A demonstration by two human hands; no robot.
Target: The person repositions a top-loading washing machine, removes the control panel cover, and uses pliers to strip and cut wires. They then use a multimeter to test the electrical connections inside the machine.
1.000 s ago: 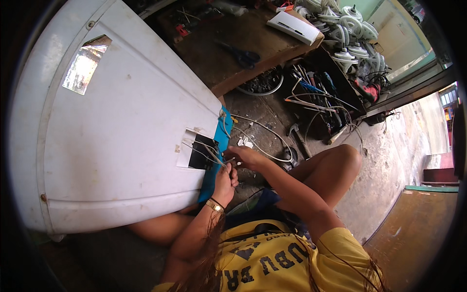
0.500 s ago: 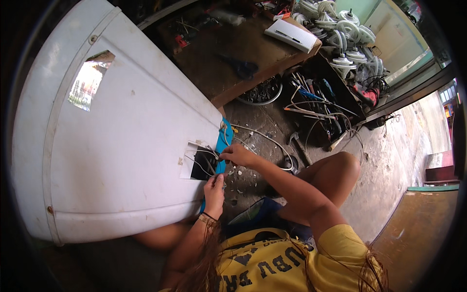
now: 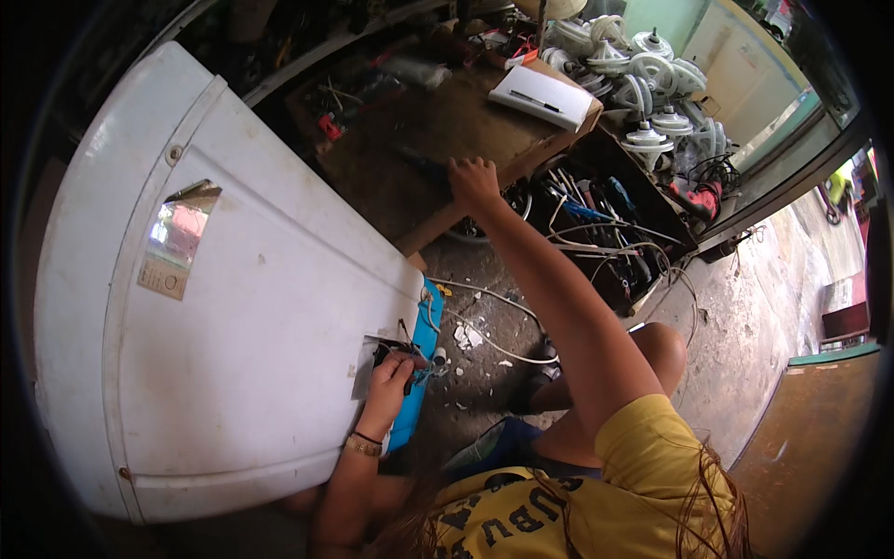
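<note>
A large white appliance body (image 3: 251,317) with a blue end strip (image 3: 419,363) lies on its side at the left. Through a cut-out near that strip come thin wires (image 3: 424,371), and my left hand (image 3: 384,387) pinches them at the opening. Out over the brown worktable (image 3: 372,191), my right arm is stretched forward. There my right hand (image 3: 475,184) has its fingers curled over the handle end of dark scissors (image 3: 419,162); the handles are mostly hidden under the hand.
A white pad with a pen (image 3: 542,95) lies on the table. Behind it are stacked white plastic gearbox-like parts (image 3: 652,88). A tool box (image 3: 615,196) full of tools and cables stands right of the table. A pale cable (image 3: 507,296) and white scraps lie on the floor.
My right hand has left the wires and moved up to the scissors on the table. My left hand has shifted onto the wires at the opening. The view has shifted slightly.
</note>
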